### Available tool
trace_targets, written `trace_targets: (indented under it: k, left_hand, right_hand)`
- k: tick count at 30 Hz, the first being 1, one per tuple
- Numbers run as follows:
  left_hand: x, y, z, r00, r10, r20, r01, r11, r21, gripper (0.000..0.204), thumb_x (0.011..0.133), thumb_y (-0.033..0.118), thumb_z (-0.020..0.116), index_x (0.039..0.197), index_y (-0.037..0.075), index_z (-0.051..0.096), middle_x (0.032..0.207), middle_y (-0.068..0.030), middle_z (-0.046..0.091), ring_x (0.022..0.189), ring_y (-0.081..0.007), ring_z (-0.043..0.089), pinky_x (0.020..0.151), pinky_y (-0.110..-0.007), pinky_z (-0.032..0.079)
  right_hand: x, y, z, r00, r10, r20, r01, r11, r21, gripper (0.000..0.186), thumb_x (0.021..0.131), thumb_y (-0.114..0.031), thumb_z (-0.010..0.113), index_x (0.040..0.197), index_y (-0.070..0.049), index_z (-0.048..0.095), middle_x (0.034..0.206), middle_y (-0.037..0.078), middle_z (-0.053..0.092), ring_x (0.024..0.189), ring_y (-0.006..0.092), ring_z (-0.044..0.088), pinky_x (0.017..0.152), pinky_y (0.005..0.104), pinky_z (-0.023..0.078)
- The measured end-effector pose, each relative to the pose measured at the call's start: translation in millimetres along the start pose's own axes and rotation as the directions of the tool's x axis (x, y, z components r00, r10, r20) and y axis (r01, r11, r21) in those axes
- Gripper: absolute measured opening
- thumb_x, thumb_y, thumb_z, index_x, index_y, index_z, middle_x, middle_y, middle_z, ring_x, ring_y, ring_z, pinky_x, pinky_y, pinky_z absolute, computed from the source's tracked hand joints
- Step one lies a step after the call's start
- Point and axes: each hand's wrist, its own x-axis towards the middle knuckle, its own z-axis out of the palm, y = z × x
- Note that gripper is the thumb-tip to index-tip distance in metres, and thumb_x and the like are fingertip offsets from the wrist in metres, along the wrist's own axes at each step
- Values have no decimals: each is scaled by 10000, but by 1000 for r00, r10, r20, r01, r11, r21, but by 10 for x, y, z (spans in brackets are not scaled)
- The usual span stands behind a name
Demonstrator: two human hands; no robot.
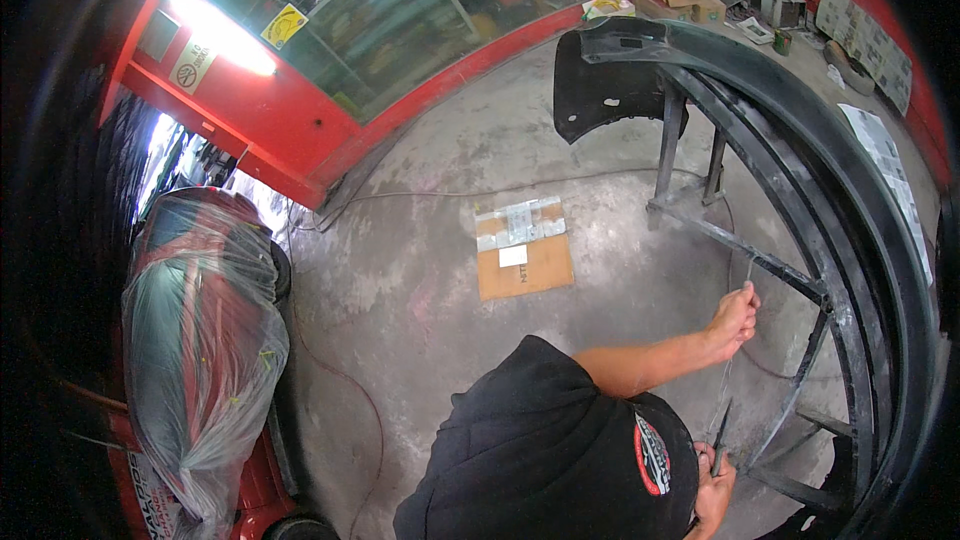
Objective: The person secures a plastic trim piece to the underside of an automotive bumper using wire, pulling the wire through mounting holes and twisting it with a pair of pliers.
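My left hand [738, 320] is closed, pinching a thin pale strand [751, 268] that reaches up to a bar of a dark metal stand [765, 258]. More thin line hangs below that hand toward my right hand [712, 485]. Low and close to my body, my right hand is closed around a slim black pointed tool [721, 428], its tip upward; its exact kind cannot be made out. Curving along the right side, a long dark car bumper [800, 105] rests on the stand. My left arm is stretched out from a black sleeve.
A flat cardboard piece [525, 270] with silver tape lies on the concrete floor. Thin hoses [345, 375] trail across it. Left stands a red vehicle under clear plastic sheeting [205, 340]. A black panel [600, 90] is beside the bumper's far end. Boxes and papers [680, 0] lie along the far wall.
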Motion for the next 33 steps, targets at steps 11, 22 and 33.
trace_targets:
  k: [11,22,33]
  left_hand:
    - [29,107,-191,994,89,57,-101,956,275,382,942,406,387,746,85,454,587,45,347,437,-50,310,368,-214,262]
    - [-217,-80,-20,992,8,128,-64,899,434,450,934,460,362,747,65,466,580,22,379,430,-75,370,374,-233,315]
    - [221,132,-149,974,200,111,-228,830,509,516,940,467,331,801,33,574,555,7,444,458,-74,428,400,-232,343]
  right_hand:
    - [-46,190,110,947,255,-198,-205,949,241,213,887,-153,542,958,33,614,718,-16,529,632,70,443,584,221,361]
    - [117,275,181,975,74,-209,-64,996,56,263,883,-216,549,965,29,597,751,50,559,701,136,483,668,284,408]
    - [839,561,-321,979,135,-152,-121,988,99,221,823,-188,620,712,-24,522,611,-30,446,576,71,377,527,250,320]
